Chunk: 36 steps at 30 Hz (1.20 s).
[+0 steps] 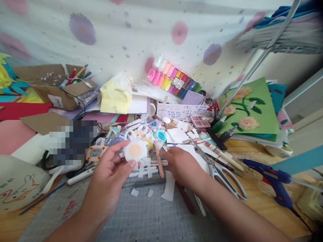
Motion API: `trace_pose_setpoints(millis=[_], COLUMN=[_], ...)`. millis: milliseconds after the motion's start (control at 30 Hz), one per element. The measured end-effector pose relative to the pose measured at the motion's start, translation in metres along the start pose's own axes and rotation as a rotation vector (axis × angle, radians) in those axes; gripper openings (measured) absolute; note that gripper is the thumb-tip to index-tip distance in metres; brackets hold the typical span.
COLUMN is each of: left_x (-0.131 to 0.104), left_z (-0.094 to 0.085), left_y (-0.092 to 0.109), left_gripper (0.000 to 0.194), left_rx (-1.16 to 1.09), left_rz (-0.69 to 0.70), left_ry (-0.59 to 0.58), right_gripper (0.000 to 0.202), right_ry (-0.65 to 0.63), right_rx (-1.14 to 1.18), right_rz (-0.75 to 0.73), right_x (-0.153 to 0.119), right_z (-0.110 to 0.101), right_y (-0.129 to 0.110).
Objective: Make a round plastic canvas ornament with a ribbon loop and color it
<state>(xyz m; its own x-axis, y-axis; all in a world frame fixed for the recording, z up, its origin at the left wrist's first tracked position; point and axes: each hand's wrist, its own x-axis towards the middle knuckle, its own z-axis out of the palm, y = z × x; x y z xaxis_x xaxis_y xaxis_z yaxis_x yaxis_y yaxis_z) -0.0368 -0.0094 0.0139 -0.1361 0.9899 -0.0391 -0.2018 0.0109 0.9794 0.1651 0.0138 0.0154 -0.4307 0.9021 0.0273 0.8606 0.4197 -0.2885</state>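
While the left hand (111, 168) pinches a small white woven flower-shaped patch with an orange centre (135, 150) between thumb and fingertips, held clear above the grey gridded cutting mat (141, 218), the right hand (180, 164) rests palm-down just to its right, fingers curled on the paper scraps; whether it grips anything cannot be told. A plain wooden clothespin (158, 159) lies between the two hands, long axis running near-far, touching distance from the right fingertips, so the right hand is nearer. Silver scissors (217, 169) lie just right of that wrist.
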Motion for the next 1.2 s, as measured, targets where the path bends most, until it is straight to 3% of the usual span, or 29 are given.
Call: trace_pose_setpoints(millis=[167, 300, 400, 500, 633, 800, 967, 1200], left_x=[-0.001, -0.002, -0.001, -0.003, -0.008, -0.014, -0.017, -0.023], left_z=[0.002, 0.004, 0.004, 0.006, 0.009, 0.009, 0.014, 0.019], left_y=[0.001, 0.002, 0.003, 0.004, 0.006, 0.004, 0.008, 0.01], left_gripper=[0.047, 0.046, 0.046, 0.045, 0.046, 0.048, 0.058, 0.057], left_rx=[-0.023, -0.153, -0.271, -0.343, -0.414, -0.363, -0.232, -0.186], left_rz=[-0.063, -0.135, -0.191, -0.27, -0.341, -0.379, -0.355, -0.337], left_ry=[0.023, 0.053, 0.054, -0.012, -0.077, -0.094, -0.019, 0.019], right_gripper=[0.018, 0.007, 0.011, 0.023, 0.018, 0.018, 0.027, 0.02], right_ry=[0.027, 0.074, -0.006, -0.085, -0.05, 0.051, 0.14, 0.049], right_rx=[0.085, 0.193, 0.397, 0.555, 0.658, 0.449, 0.232, 0.221], right_rz=[-0.036, -0.028, -0.088, -0.129, -0.253, -0.334, -0.359, -0.287], right_x=[0.033, 0.021, 0.006, -0.001, -0.001, 0.0, -0.001, -0.006], right_z=[0.006, 0.002, -0.001, 0.001, 0.009, 0.019, 0.022, 0.006], right_y=[-0.002, -0.007, -0.015, -0.026, -0.036, -0.035, -0.033, -0.04])
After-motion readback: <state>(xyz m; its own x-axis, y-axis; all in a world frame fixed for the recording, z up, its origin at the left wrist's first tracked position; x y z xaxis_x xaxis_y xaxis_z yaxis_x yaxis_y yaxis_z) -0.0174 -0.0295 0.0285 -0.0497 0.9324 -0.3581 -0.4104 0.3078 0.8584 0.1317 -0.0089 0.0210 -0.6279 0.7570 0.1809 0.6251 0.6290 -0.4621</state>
